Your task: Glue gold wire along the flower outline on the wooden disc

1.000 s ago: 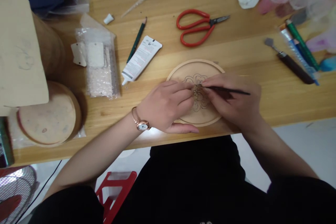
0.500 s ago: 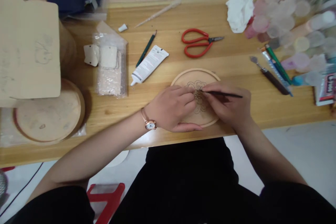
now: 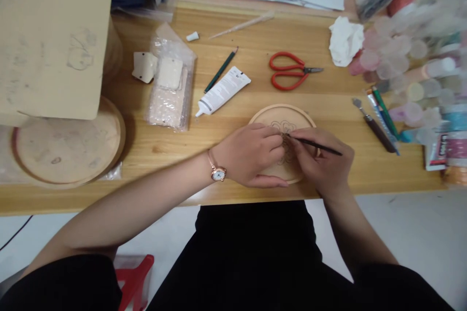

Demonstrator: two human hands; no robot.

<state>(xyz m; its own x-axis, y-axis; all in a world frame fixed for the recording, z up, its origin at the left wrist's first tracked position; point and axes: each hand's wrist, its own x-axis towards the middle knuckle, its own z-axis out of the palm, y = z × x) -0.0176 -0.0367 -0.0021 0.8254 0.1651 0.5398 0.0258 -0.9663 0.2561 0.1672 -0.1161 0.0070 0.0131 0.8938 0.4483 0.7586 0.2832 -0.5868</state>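
- Grips a slim dark tool in the right hand, right of centre in the frame, closed in a pen-like pinch near the working end.
- Lays the left hand over the left part of the round wooden board, with bent fingers and a straight thumb set apart; cannot tell about anything held under the hidden fingertips.
- Has the board just right of centre in the frame, near the front edge of the wooden table, with a dark flower-like line drawing on its face, partly covered by both hands.
- Looks, as a judgement, like fine detail work on the drawing, with the left hand steadying the board; too small at the tip to tell contact from a slight gap.
- Seems to call next for a light, controlled tip along the lines, a firm board and left fingertips clear of the point.
- At upper centre, untouched: a white tube just beside a dark green pencil, and farther right, red-handled scissors.
- At right, well apart from both hands: a dark-handled spatula, near many blurred bottles.
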